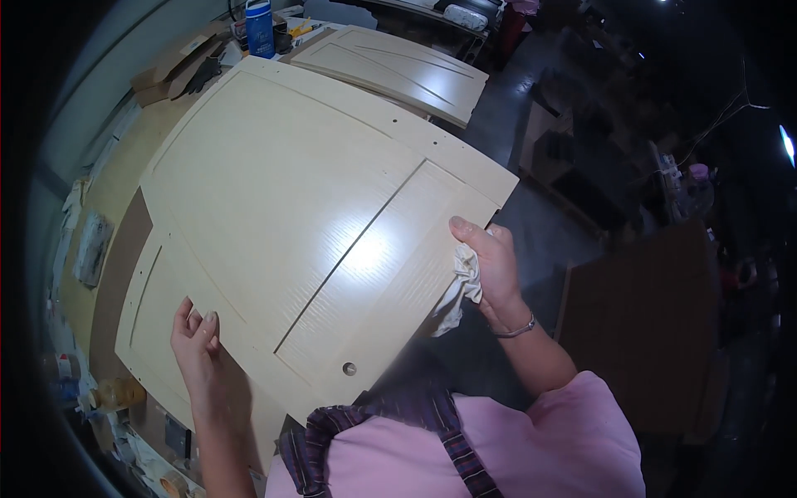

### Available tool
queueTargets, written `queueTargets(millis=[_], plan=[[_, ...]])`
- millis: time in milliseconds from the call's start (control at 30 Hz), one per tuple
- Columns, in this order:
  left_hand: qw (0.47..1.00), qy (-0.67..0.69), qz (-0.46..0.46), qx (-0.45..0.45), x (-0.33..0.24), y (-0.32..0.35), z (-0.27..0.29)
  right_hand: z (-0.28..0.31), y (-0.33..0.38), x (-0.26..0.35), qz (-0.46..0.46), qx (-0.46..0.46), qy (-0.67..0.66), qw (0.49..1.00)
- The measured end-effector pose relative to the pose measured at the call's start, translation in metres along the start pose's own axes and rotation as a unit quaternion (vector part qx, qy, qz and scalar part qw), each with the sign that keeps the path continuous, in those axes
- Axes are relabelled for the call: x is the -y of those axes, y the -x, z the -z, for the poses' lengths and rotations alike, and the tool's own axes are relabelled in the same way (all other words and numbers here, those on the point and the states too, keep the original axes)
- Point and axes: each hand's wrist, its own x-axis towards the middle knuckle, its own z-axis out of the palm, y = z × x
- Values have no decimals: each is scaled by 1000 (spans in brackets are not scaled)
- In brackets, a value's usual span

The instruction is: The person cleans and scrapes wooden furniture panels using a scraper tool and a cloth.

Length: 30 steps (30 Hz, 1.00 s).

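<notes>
A large cream cabinet door panel (299, 158) with shallow grooves and a small round hole lies in front of me, glossy under the light. My right hand (496, 264) grips a crumpled white cloth (458, 290) at the panel's right edge. Its thumb rests on the panel's top face, while some fingers are hidden behind the cloth and the edge. Above the lower left part of the panel is my left hand (198, 342), fingers loosely bent and apart, holding nothing. Whether it touches the surface I cannot tell.
Another cream panel (398, 70) lies beyond the large one. A blue bottle (259, 31) and an opened cardboard box (178, 70) stand at the far left. A jar of yellowish stuff (118, 393) sits at the near left. Brown stacked boards (643, 324) occupy the right.
</notes>
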Motion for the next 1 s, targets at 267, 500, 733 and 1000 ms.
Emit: queueTargets(millis=[267,500,733,1000], plan=[[999,16,-29,-25,-14,13,-20,0,51,-55,-36,-36,1,999],[992,-98,-78,12,-14,5,26,2,106,-94,-119,24,82,989],[842,-525,-93,-82,-36,4,55,1,135,-131,-118,187,148,964],[616,-766,-171,-66,-52,23,61,-1,145,-139,-235,214,138,938]])
